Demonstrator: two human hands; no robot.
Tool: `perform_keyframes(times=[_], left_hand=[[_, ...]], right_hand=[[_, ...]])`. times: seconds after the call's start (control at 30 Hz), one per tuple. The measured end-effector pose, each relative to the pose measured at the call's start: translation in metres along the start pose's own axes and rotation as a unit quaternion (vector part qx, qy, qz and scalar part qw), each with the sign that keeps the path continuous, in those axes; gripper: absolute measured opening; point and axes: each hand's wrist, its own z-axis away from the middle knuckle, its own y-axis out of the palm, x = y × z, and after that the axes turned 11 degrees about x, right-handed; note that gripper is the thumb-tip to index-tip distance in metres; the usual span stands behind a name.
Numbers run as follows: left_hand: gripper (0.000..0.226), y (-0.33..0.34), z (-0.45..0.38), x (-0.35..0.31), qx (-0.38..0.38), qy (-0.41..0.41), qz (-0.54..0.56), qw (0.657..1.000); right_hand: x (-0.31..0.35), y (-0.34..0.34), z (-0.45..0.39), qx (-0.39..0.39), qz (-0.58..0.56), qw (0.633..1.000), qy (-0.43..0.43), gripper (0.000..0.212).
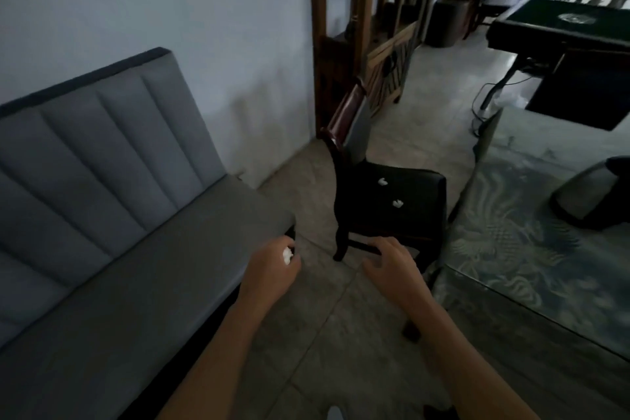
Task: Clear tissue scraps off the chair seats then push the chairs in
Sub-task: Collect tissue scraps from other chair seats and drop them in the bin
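Note:
A dark wooden chair (419, 215) with a black seat stands pulled out beside the table, its back toward the wall. Two white tissue scraps lie on its seat, one (382, 181) farther back and one (397, 203) nearer me. My left hand (272, 271) is closed around a white tissue scrap (287, 255), low over the floor and left of the chair. My right hand (392, 264) hovers just in front of the chair's near edge, fingers spread and holding nothing.
A grey sofa (112, 232) fills the left side. The patterned glass-topped table (531, 235) runs along the right, with a dark kettle-like object (589, 194) on it. A wooden shelf (368, 37) and a green-topped table (559, 24) stand farther back.

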Motion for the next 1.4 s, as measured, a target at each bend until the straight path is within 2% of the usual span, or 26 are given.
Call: perform_keyframes(times=[0.2, 0.7, 1.03, 1.2, 1.4], left_hand=[[0.025, 0.029, -0.101, -0.044, 0.032, 0.061, -0.020, 0.997], [0.028, 0.101, -0.352, -0.068, 0.157, 0.101, 0.003, 0.982], [0.026, 0.129, -0.474, -0.115, 0.186, 0.153, 0.018, 0.970], [0.028, 0.162, -0.522, -0.130, 0.209, 0.136, 0.021, 0.968], [0.028, 0.200, -0.575, -0.154, 0.203, 0.091, 0.017, 0.975]], right_hand=[[-0.037, -0.044, -0.060, -0.025, -0.016, 0.999, 0.017, 0.048], [-0.104, -0.114, -0.240, -0.065, -0.009, 0.989, 0.129, 0.051], [-0.127, -0.169, -0.337, -0.088, -0.004, 0.983, 0.161, 0.054], [-0.160, -0.191, -0.382, -0.081, -0.013, 0.982, 0.168, 0.055], [-0.212, -0.222, -0.440, -0.056, -0.028, 0.986, 0.154, 0.055]])
